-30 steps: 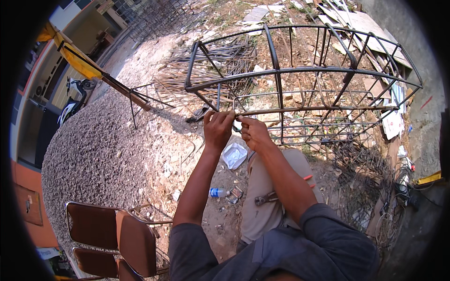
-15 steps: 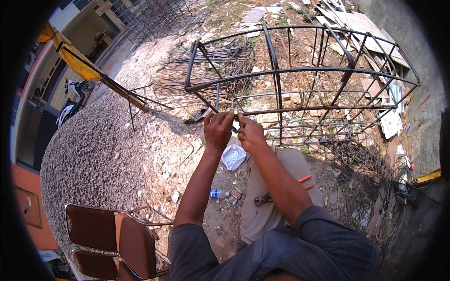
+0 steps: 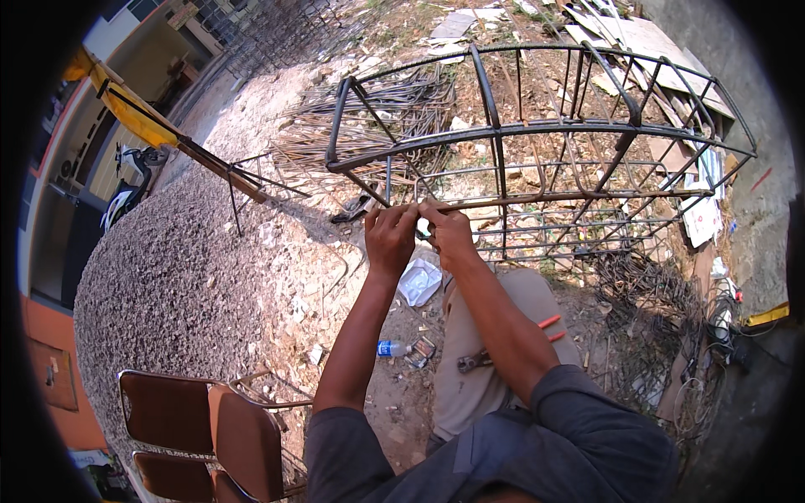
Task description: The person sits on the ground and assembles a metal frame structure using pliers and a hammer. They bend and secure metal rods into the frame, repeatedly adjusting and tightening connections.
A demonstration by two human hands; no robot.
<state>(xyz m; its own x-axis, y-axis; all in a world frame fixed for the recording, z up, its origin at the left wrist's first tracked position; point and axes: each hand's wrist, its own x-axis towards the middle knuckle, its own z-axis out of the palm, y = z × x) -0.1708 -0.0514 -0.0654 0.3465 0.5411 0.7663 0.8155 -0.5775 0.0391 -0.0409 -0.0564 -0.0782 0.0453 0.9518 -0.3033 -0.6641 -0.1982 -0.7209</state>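
Observation:
Both hands meet at the near left corner of a cage of dark steel rebar (image 3: 570, 127). My left hand (image 3: 391, 239) is closed, fingers curled over the end of the cage's lower bar. Close beside it, my right hand (image 3: 451, 235) is pinched against the same bar. Whatever lies between the fingertips is too small or hidden to name. Red-handled pincers (image 3: 475, 361) rest across my lap, partly covered by my right forearm.
A gravel heap (image 3: 168, 302) rises on the left, with brown padded chairs (image 3: 245, 432) before it. Loose rebar (image 3: 360, 126) lies beyond the cage. Tangled wire (image 3: 646, 289), boards and a concrete wall (image 3: 759, 243) are on the right. A plastic bottle (image 3: 391, 348) lies near my feet.
My right fingers have shifted slightly left, closer against my left fingertips. The cage's left end appears a little lower in view. The pincers still lie on my lap.

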